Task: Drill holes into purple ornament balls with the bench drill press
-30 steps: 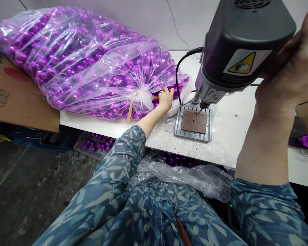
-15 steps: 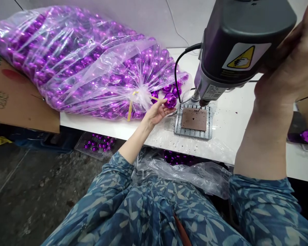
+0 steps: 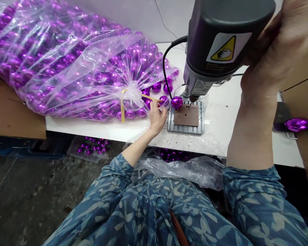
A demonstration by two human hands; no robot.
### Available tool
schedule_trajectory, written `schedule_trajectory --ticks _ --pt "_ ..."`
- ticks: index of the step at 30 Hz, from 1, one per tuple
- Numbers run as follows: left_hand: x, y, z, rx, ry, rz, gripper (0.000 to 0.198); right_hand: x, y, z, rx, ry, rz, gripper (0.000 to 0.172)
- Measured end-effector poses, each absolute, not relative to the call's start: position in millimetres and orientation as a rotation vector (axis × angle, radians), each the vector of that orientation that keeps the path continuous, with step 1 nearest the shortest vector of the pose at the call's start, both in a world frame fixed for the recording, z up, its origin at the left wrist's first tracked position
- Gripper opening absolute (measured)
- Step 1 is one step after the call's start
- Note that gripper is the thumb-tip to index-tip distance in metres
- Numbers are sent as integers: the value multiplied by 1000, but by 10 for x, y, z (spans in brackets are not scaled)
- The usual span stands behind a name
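Observation:
A shiny purple ball rests at the near-left corner of the metal drill plate, just under the bit of a grey bench drill. My left hand reaches in from the left with its fingers curled, and the fingertips pinch that ball. My right hand is raised at the upper right beside the drill head, its fingers wrapped round something hidden behind the housing. A brown pad lies on the plate.
A big clear bag of purple balls, tied with yellow strap, fills the white table's left. Loose balls lie by its mouth. Cardboard box at left, another ball at right, tray of balls below, plastic bag on lap.
My left hand took a ball from the bag's mouth and carried it right onto the drill plate under the bit. My right hand stayed up by the drill head.

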State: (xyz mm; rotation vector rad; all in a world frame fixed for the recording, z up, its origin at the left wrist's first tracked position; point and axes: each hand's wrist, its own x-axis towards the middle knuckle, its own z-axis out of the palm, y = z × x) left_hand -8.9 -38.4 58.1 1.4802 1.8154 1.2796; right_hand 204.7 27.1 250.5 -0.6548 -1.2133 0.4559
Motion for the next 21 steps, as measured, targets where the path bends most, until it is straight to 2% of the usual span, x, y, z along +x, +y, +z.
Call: schedule_trajectory --ticks 3,7,11,15,19,21 --pt "30 -381 543 1760 1749 1191 35 2065 275 2485 -668 -1234 428 82" --pt "223 -175 550 1911 1696 1029 47 2026 255 2527 -697 -1207 430 79" --pt "316 78 606 1937 1706 886 42 1963 201 2605 -692 -1158 484 87" --pt "273 140 633 1871 1586 917 37 1958 168 2629 -704 -1159 536 85" --pt "115 61 591 1594 1482 1036 48 2009 217 2561 -674 -1172 514 78" --pt "13 15 559 1413 1412 1103 47 2039 257 2511 -639 -1192 500 77"
